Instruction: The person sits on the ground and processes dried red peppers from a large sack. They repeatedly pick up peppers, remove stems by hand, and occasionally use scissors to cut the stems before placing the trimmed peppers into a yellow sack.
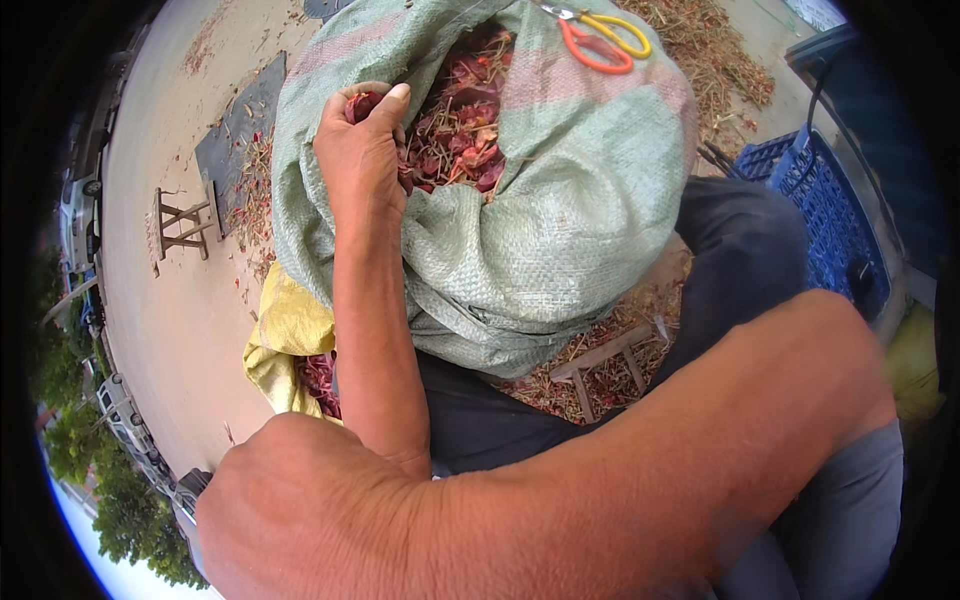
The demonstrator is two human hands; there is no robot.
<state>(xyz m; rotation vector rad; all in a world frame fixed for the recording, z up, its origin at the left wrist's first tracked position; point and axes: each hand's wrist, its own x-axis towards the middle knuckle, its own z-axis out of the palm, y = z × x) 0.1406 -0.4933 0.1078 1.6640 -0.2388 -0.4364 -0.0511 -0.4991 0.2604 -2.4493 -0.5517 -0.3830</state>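
Observation:
A large pale green woven sack (562, 247) with pink bands stands before me. Its rolled mouth shows dark red dried chili peppers (465, 142) mixed with stems. At the left rim of that mouth, my left hand (367, 135) is closed around a dark red chili pepper (363, 107), thumb uppermost. My right arm crosses low over the left forearm. Close to the camera, my right hand (277, 487) shows its back, and its fingers are hidden. A pair of scissors (600, 45) with one orange and one yellow handle lies on the sack's far side.
A yellow sack (289, 315) with red peppers sits at left. Beyond are a wooden stool (184, 225) and a dark sheet (244, 120) with scraps. A blue plastic basket (832, 202) stands right; stems (712, 60) are heaped behind. A wooden frame (600, 367) lies below the sack.

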